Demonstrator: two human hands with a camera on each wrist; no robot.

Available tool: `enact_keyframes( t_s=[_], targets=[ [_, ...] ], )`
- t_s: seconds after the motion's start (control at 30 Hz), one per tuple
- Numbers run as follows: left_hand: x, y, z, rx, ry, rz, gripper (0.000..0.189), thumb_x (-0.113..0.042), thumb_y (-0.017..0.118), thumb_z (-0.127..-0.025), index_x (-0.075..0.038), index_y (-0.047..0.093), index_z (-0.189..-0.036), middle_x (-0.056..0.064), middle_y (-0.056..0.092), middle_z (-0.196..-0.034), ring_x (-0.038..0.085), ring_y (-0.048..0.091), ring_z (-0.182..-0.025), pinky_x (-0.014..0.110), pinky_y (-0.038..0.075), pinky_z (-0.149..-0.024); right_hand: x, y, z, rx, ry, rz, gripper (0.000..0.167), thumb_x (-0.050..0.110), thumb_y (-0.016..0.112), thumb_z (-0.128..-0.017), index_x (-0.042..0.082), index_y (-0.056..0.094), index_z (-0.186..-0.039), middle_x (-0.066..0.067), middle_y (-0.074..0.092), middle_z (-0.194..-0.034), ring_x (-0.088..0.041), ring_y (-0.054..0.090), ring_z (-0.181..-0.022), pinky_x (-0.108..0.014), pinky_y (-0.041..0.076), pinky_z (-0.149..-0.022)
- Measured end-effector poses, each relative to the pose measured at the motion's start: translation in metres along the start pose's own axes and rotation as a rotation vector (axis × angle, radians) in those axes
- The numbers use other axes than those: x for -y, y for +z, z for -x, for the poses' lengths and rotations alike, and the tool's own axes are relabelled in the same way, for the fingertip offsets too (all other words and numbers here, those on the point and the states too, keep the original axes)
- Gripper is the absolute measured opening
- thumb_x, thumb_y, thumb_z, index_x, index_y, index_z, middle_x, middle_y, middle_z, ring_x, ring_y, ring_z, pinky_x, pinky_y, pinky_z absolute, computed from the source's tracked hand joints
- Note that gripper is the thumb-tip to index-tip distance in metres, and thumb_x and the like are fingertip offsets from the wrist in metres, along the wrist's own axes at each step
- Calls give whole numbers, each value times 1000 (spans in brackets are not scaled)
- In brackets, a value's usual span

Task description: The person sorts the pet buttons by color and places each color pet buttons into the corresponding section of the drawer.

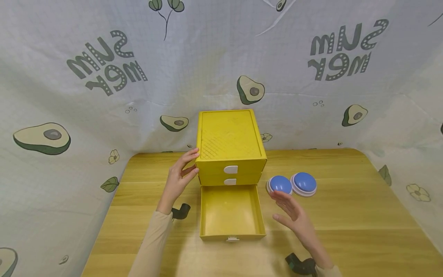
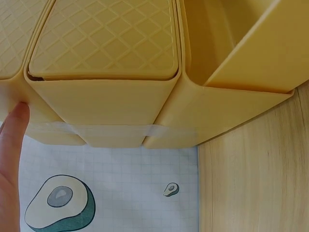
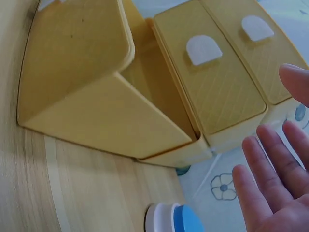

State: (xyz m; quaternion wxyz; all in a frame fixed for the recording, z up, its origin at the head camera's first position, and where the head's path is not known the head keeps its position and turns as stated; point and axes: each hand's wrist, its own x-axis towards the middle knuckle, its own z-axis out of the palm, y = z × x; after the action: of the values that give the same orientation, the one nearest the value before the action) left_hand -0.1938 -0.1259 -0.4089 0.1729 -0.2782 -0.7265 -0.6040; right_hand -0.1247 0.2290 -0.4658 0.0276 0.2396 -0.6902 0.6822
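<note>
The yellow cabinet (image 1: 228, 132) stands upright on the table, toward its back edge and about midway across. Its upper two drawers are closed, each with a white handle (image 1: 230, 169), while the bottom drawer (image 1: 230, 211) is pulled out toward the person. Clear tape (image 2: 116, 129) runs across the cabinet's side. The left hand (image 1: 177, 184) rests its fingertips against the cabinet's left side, touching it without clasping it. The right hand (image 1: 294, 217) is held in the air to the right of the bottom drawer, fingers extended and grasping nothing. Beyond it, two blue domed buttons (image 1: 304, 182) on white bases sit side by side, to the right of the cabinet.

The table (image 1: 346, 215) has a pale yellowish wood grain with lengthwise bands, and its far corners are rounded. Behind it and along both sides hangs a whitish cloth (image 1: 207, 65), rippled in places and faintly gridded, printed with halved avocados, leaves, small flowers and the word "summer" in mirrored grey letters. A cream sleeve (image 1: 152, 242) covers the left forearm.
</note>
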Motion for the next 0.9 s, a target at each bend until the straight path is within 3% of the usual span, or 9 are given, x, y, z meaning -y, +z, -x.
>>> enact_keyframes(
  t_s=[0.17,0.4,0.6,0.9],
  targets=[
    [0,0,0,-4,-1,-4,40,19,58,-85,12,51,-124,27,43,-138,19,46,-127,43,51,-90,-6,-6,-4,-61,34,62,62,-21,59,-81,-12,36,-138,-5,48,-140,-7,42,-128,-16,31,-105],
    [0,0,0,-5,7,-10,40,18,59,-85,12,52,-124,28,43,-138,23,47,-127,43,51,-90,-22,-20,-11,-91,94,148,69,-15,63,-82,-5,34,-143,-23,35,-146,-4,32,-134,-13,23,-108],
    [-1,-1,0,-1,11,-6,40,18,59,-85,12,52,-124,29,43,-137,18,46,-127,45,51,-89,-36,-29,-16,-98,130,159,72,-14,65,-82,-4,31,-144,-25,31,-148,-3,28,-135,-13,22,-109],
    [-1,0,0,0,8,-13,40,19,59,-84,12,52,-123,29,44,-137,18,47,-127,43,51,-89,-51,-40,-26,-130,105,228,78,-14,70,-76,-7,31,-143,-30,31,-145,-4,27,-135,-13,20,-109]
  ],
)
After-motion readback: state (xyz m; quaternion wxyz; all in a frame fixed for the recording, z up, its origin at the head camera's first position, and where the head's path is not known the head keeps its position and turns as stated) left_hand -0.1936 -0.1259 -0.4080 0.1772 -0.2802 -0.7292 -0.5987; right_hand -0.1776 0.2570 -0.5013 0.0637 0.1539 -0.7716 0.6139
